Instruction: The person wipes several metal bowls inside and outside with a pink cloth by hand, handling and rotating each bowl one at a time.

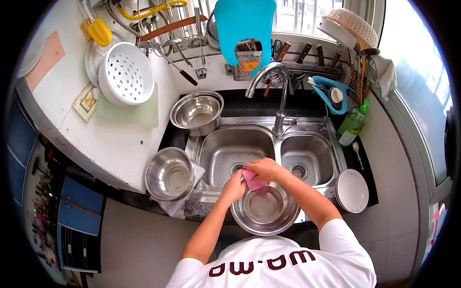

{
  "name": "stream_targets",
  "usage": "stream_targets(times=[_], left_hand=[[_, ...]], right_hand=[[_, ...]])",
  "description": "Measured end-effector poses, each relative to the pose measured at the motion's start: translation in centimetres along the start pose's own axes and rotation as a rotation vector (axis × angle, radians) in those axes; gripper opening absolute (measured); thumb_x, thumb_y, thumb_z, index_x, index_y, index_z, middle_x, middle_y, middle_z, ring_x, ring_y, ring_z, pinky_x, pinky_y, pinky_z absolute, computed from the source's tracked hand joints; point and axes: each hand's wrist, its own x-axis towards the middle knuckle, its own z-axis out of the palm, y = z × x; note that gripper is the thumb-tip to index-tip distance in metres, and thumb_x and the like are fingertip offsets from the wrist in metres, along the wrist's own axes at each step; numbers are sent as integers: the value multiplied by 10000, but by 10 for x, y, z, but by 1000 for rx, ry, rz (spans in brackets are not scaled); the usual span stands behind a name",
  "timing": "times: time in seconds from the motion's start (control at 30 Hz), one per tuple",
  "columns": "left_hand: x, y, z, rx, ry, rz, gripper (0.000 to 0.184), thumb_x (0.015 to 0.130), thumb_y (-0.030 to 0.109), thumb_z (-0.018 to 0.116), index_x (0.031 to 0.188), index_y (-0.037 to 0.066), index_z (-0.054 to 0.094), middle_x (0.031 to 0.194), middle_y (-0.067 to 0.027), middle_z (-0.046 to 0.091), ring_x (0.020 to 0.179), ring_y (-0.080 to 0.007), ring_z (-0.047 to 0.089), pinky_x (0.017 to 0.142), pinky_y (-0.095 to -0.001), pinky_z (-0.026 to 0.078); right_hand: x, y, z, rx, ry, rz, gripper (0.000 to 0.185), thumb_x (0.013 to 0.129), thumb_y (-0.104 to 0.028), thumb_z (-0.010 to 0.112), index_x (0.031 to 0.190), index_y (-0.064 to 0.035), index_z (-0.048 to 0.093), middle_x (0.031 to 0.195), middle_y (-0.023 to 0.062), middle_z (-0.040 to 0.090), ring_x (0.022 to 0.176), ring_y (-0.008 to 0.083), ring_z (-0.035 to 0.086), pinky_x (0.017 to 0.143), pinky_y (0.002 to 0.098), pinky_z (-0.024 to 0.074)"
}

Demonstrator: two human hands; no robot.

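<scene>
A shiny stainless steel basin (pixel 264 210) is at the front edge of the sink, close to my body, with its open side up. My left hand (pixel 234 187) is closed at the basin's far left rim, its fingertips partly hidden. My right hand (pixel 263 169) is bent over a pink cloth (pixel 253 181) and presses it against the far rim, touching or nearly touching my left hand. Beyond both hands lies the larger left bowl of the double sink (pixel 235 144). The chrome faucet (pixel 281 105) arches over it, with no water visible.
Nested metal basins (pixel 197 113) stand behind the sink's left side; another metal basin (pixel 169 174) sits on a cloth at left. White plates (pixel 352 191) are stacked at right, near a green soap bottle (pixel 352 124). Knives (pixel 303 53) hang on the back wall.
</scene>
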Motion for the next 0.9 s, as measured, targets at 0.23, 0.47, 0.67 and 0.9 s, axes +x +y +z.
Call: stream_targets(times=[0.23, 0.47, 0.67, 0.9], left_hand=[[-27, 3, 5, -135, 156, -42, 539, 834, 20, 545, 1359, 46, 425, 1277, -202, 546, 1198, -322, 520, 991, -361, 402], [-36, -15, 12, -553, 292, -84, 546, 792, -125, 481, 1327, -21, 465, 1288, -179, 548, 1199, -222, 524, 1006, -291, 380], [-47, -9, 19, -683, 400, -120, 530, 781, -131, 489, 1302, -34, 484, 1289, -168, 544, 1197, -222, 522, 1007, -294, 380], [-49, -14, 7, -533, 294, -70, 469, 812, 6, 585, 1273, 8, 498, 1245, -158, 556, 1172, -235, 528, 985, -320, 405]], right_hand=[[-25, 1, -10, 46, -50, 189, 477, 743, -307, 687, 1177, -162, 554, 988, 101, 659, 882, 342, 628, 738, 417, 497], [-102, -6, -18, 122, 77, 648, 466, 791, -320, 630, 1169, -89, 487, 916, 224, 651, 844, 417, 622, 721, 493, 484], [-145, -47, -9, 268, 198, 859, 541, 780, -283, 602, 1219, -27, 417, 925, 298, 626, 856, 465, 610, 753, 512, 476], [-130, -17, -17, 281, 136, 697, 567, 772, -211, 615, 1290, -77, 426, 1018, 250, 628, 952, 407, 610, 807, 453, 479]])
